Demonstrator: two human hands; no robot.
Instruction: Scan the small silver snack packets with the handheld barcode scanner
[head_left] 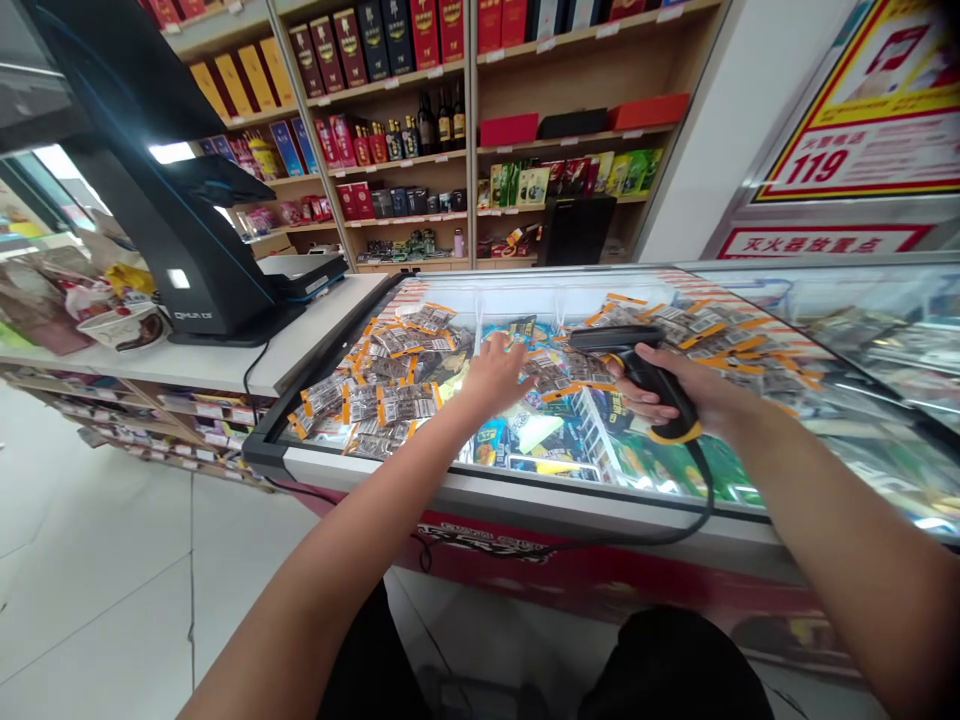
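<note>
My right hand (679,392) grips a black barcode scanner (634,365) with a yellow base, its head pointing left over the chest freezer (525,500). A black cable hangs from the scanner down the freezer's front. My left hand (495,375) reaches into the freezer with fingers spread, resting on a heap of silver and orange snack packets (390,395). Blue and green packs lie below the hands.
A black point-of-sale terminal (187,230) stands on the white counter (225,365) at left. Shelves of boxed goods and bottles (420,120) line the back wall. A sliding glass lid (862,340) covers the freezer's right part. White tiled floor lies at lower left.
</note>
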